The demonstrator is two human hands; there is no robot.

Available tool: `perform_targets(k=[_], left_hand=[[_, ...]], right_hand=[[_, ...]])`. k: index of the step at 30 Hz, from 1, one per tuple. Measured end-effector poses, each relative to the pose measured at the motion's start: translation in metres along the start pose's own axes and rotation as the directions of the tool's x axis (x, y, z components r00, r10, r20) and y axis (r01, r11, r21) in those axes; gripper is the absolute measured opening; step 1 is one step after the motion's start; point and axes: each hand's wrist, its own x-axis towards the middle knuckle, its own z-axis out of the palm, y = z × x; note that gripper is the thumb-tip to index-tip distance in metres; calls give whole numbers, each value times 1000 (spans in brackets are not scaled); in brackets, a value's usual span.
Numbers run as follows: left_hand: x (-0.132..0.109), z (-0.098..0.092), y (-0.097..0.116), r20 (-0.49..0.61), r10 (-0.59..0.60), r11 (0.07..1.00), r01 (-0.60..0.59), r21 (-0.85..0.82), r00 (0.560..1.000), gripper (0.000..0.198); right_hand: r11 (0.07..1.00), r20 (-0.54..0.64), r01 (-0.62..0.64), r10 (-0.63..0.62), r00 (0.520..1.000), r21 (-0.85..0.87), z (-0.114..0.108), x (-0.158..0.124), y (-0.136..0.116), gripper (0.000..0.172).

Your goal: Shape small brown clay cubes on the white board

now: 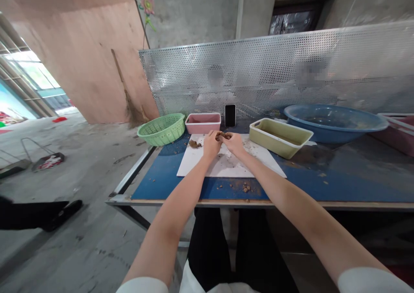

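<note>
Both my hands meet over the far half of a white cutting board (pixel 226 165) on the blue table. My left hand (pixel 211 143) and my right hand (pixel 233 143) are closed round a small brown lump (pixel 224 135) held between their fingertips. Another brown piece (pixel 195 144) lies on the board to the left of my left hand. Brown crumbs (pixel 246 188) are scattered on the board and on the table in front of it.
Behind the board stand a green basket (pixel 161 129), a pink tub (pixel 203 123), a black phone (pixel 230 115), a yellow-green tray (pixel 280 137) and a blue basin (pixel 333 120). A perforated metal screen (pixel 274 68) closes the back. The table's front edge (pixel 258 203) is near my lap.
</note>
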Motion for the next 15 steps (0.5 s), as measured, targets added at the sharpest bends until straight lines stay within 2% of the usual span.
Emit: perform_targets(k=[6, 12, 15], left_hand=[[1, 0, 3, 11, 3, 1000, -3, 3, 1000, 29], [0, -2, 3, 10, 1, 1000, -1, 26, 1000, 29], [1, -1, 0, 27, 31, 999, -32, 28, 999, 30]], right_hand=[[1000, 11, 19, -19, 1000, 6, -5, 1, 0, 40], [1000, 0, 18, -18, 1000, -18, 0, 0, 1, 42], [1000, -35, 24, -23, 999, 9, 2, -1, 1, 33]])
